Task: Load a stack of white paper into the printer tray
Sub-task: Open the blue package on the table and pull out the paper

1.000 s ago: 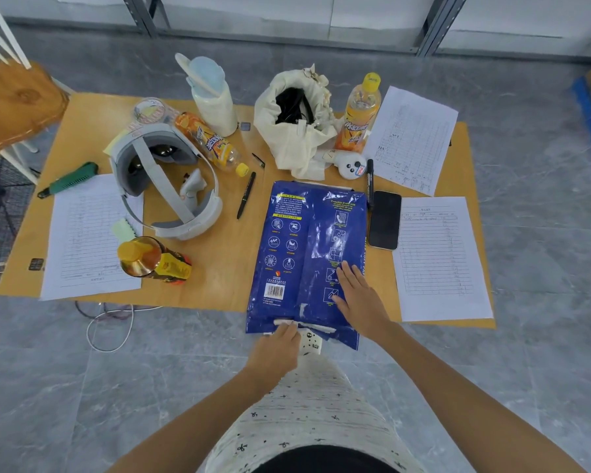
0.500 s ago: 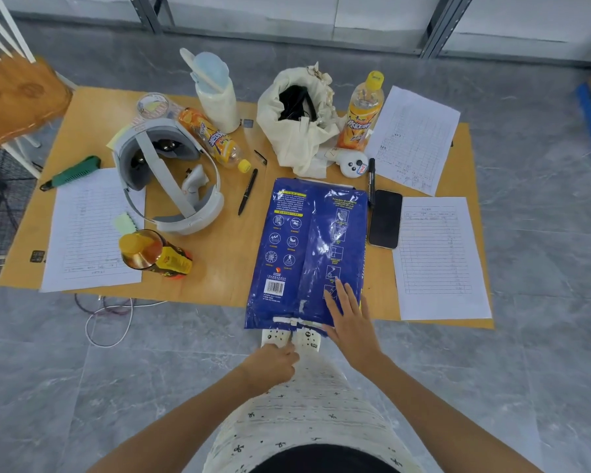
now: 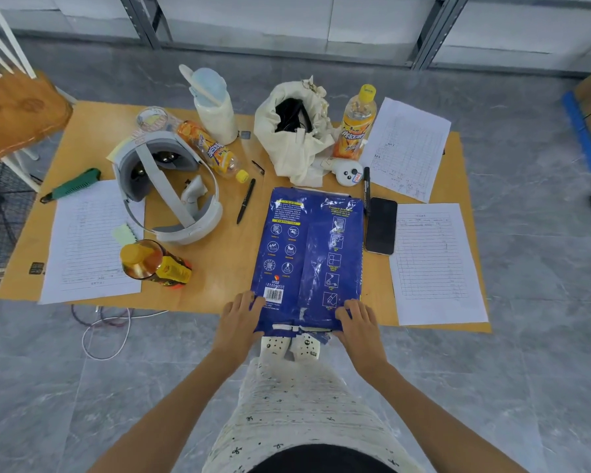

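Progress: early, by the look of it; paper not yet out of its wrapper, nothing loaded.
Paper pack (image 3: pixel 309 254): blue wrapped ream, lying flat on the wooden table (image 3: pixel 226 268), near end hanging just over the table's front edge, between a black pen (image 3: pixel 245 201) and a dark phone (image 3: pixel 381 226).
Wrapper: near end looks torn or partly opened, a white strip showing there; whether sheets are exposed, cannot tell.
Left hand (image 3: pixel 238 322): clasping the pack's near left corner, fingers curled over the top.
Right hand (image 3: pixel 359 324): clasping the near right corner the same way.
Printer and tray: nowhere in view.
Done: pack grasped at both near corners, probably ready to lift or open.
Left: taking a stack of white sheets out, carrying it to the printer, sliding it into the tray.
Clutter: headset (image 3: pixel 166 189), bottles, cloth bag (image 3: pixel 297 131) and printed forms around the pack, none touching the hands.
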### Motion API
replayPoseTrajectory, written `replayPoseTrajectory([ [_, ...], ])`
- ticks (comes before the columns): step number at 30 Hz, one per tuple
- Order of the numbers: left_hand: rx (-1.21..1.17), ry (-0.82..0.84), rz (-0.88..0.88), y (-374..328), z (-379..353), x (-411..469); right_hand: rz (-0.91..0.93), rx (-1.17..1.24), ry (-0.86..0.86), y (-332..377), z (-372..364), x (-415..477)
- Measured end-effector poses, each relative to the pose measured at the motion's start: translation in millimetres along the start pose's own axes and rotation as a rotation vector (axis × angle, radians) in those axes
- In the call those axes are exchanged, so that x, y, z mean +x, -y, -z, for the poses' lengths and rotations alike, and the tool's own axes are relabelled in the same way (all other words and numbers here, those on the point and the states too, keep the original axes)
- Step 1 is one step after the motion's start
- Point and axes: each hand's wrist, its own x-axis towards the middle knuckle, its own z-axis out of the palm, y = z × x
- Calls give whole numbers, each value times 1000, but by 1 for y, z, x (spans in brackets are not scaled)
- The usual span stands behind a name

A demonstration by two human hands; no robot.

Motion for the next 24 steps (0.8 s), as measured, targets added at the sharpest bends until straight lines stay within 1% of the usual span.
replayPoseTrajectory([
  [2,59,-8,6,-4,0,1,19,19,3,-4,-2,3],
  [4,126,-16,-24,-9,-1,2,14,101,74,-9,-6,7],
  [6,167,-36,-69,-15,-2,2,-64,314,79,-13,-6,8],
  [8,157,-77,-110,-19,-2,2,-199,565,27,-16,-2,7],
  [11,107,-137,-161,-18,3,4,-424,864,-41,-22,1,2],
  [13,141,-169,-217,-16,4,4,-602,1057,-89,-28,2,0],
  [15,189,-207,-269,-13,2,4,-779,1182,-132,-34,-1,-1],
  [18,165,-187,-299,-10,4,5,-955,1409,-95,-37,-6,0],
  [19,148,-156,-290,-10,5,6,-994,1445,-79,-38,-6,3],
  [22,104,-63,-185,-13,12,9,-1086,1441,-21,-41,-11,12],
  [24,85,-16,-156,-15,7,15,-1130,1441,11,-42,-16,18],
])
